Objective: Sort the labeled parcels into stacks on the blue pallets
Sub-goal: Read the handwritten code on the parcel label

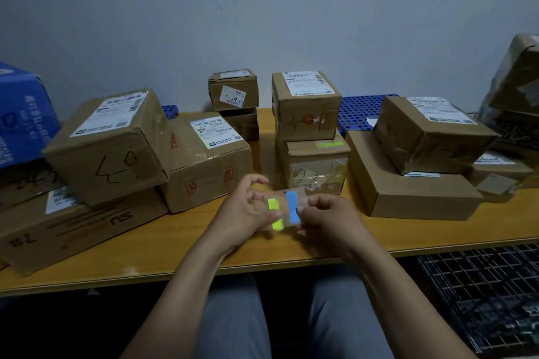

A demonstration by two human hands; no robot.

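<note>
Pinching a clear sheet (287, 208) bearing a yellow-green strip (275, 213) and a blue strip (292, 205), fingers of left hand (248, 207) and right hand (329, 216) curled on its edges, above the bench (291, 251). Facing brown taped parcels (108, 143) with white printed labels and marker scrawls. Stacked across the bench, blue pallets (355, 111) just behind.

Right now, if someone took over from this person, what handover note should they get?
Left hand and right hand both pinch a clear sheet carrying a yellow-green sticker and a blue sticker, above the wooden table.
Cardboard parcels stand in loose stacks on the table; one small parcel already bears a green strip.
Blue pallets show behind them.
Left: likely sticker the rest, then sort them onto the pallets.
</note>
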